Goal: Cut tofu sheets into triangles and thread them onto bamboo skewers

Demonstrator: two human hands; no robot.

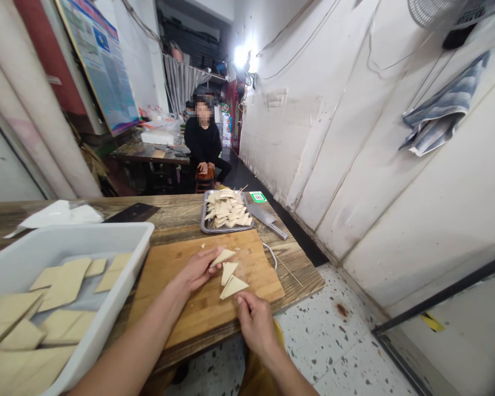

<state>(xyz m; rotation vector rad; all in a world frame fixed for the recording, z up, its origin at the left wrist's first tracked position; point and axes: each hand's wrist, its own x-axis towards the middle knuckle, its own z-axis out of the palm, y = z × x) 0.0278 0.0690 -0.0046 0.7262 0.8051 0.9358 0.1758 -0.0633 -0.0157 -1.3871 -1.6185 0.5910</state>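
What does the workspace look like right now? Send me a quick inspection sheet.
Surface: worn wooden table with a wooden cutting board on it.
Job's things: three pressed tofu triangles over the board; more tofu sheets in a white plastic tub; skewered triangles on a steel tray.
Clutter: cleaver, loose wooden skewer, white plastic sheet.
Grips: left hand holds one triangle; right hand is beside another, holding nothing visible.
Cables: thin white cord beside the board; wires on the wall.
Surroundings: seated person in black; towel hanging on the wall.

one head-worn camera looks forward and down, close over the left hand (196,269) and right hand (256,324).
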